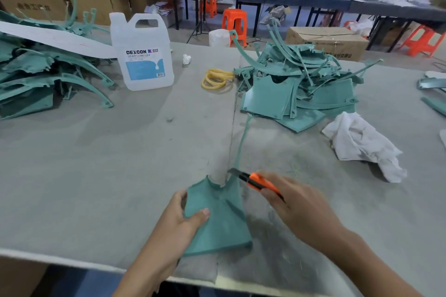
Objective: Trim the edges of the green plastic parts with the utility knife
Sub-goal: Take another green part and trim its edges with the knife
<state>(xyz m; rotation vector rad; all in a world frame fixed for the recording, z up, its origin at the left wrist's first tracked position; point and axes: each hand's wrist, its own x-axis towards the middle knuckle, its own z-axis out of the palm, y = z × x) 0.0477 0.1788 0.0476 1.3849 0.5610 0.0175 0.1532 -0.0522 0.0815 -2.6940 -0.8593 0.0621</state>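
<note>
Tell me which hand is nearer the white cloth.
Right. The right hand, gripping the utility knife, is below-left of the cloth; the left hand holds the green part farther left.

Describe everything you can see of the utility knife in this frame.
The utility knife has an orange, plastic-looking body with a dark strip and a grey blade slid out at its front. The right hand grips its rear, hiding the back end. It is tilted, blade pointing away and leftward, the tip at the notched far edge of the green plastic part that the left hand holds. Blur hides whether blade and part touch.
</note>
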